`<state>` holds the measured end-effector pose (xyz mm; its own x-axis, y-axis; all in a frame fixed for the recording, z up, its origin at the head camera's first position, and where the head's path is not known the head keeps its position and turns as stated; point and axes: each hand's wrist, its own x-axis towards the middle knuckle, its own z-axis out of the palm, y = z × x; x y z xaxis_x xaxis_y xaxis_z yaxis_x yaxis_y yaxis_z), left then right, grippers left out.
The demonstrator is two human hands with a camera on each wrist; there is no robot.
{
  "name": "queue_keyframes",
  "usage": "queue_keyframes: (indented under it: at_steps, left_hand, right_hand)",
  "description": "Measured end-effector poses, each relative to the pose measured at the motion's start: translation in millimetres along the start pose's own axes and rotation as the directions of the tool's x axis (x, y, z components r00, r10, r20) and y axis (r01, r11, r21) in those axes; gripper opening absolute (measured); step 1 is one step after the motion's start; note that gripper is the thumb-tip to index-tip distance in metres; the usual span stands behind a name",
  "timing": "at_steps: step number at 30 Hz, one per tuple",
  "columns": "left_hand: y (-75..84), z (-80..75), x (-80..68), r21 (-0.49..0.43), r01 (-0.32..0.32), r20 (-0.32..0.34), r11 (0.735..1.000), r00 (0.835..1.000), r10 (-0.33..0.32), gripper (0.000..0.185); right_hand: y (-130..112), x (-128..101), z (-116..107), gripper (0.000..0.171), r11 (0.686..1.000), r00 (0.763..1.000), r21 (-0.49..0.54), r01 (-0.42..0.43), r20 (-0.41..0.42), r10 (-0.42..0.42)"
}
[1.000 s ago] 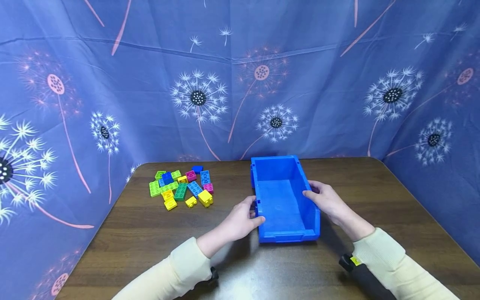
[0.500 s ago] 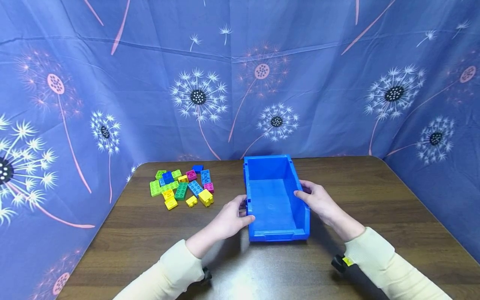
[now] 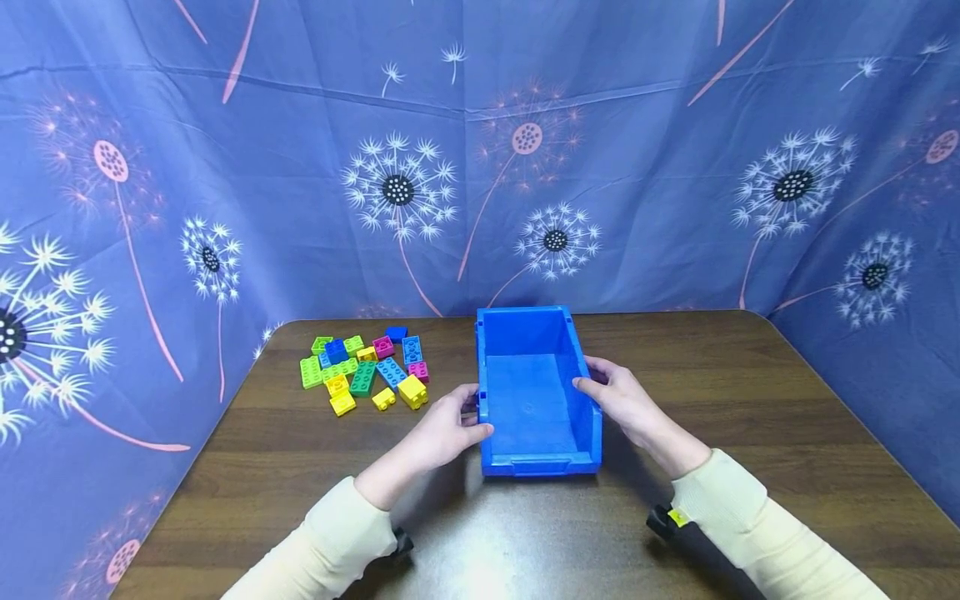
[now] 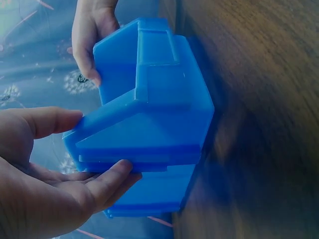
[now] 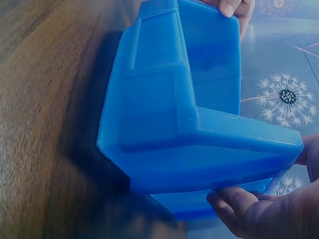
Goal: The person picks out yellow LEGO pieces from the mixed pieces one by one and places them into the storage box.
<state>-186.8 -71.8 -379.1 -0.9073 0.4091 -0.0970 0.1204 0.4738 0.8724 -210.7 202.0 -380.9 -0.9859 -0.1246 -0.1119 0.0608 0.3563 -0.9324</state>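
A blue plastic storage bin with a low front lip stands near the middle of the table, nothing inside it. My left hand grips its left wall, thumb over the rim and fingers against the outside, as the left wrist view shows on the bin's side. On the opposite wall my right hand holds on the same way, thumb at the top edge. In the right wrist view the fingers press the outer side under the rim.
Several toy building bricks in green, yellow, blue and pink lie loosely grouped on the wooden table, left of the bin. A blue dandelion-patterned cloth hangs behind the table's far edge and along both sides.
Both hands have moved the blue storage bin leftward across the table, closer to the bricks. Their hold on its two side walls looks the same, and the bricks stay in place.
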Motion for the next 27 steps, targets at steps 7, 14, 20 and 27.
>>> queue_keyframes:
  at_steps: [7,14,20,27]
  left_hand:
    - [-1.5,-6.5,-1.3,-0.017,0.017,-0.009,1.000,1.000,-0.017,0.062]
    - [-8.1,-13.4,0.1,-0.042,0.043,-0.010,0.998,0.999,-0.043,0.063]
    - [-11.0,-17.6,1.2,-0.056,0.046,-0.021,0.997,0.999,-0.047,0.062]
    - [-10.8,-20.9,2.2,-0.064,0.061,-0.041,0.996,0.997,-0.064,0.061]
  right_hand:
    - [-2.3,4.1,6.8,0.059,0.999,1.000,0.029,-0.013,0.002,0.013]
    - [-3.5,8.1,11.7,0.060,0.998,0.999,0.057,-0.041,0.020,0.040]
    - [-3.9,9.8,13.2,0.062,0.994,0.998,0.101,-0.047,0.041,0.043]
    - [-4.9,15.0,16.7,0.060,0.990,0.999,0.135,-0.034,0.046,0.028]
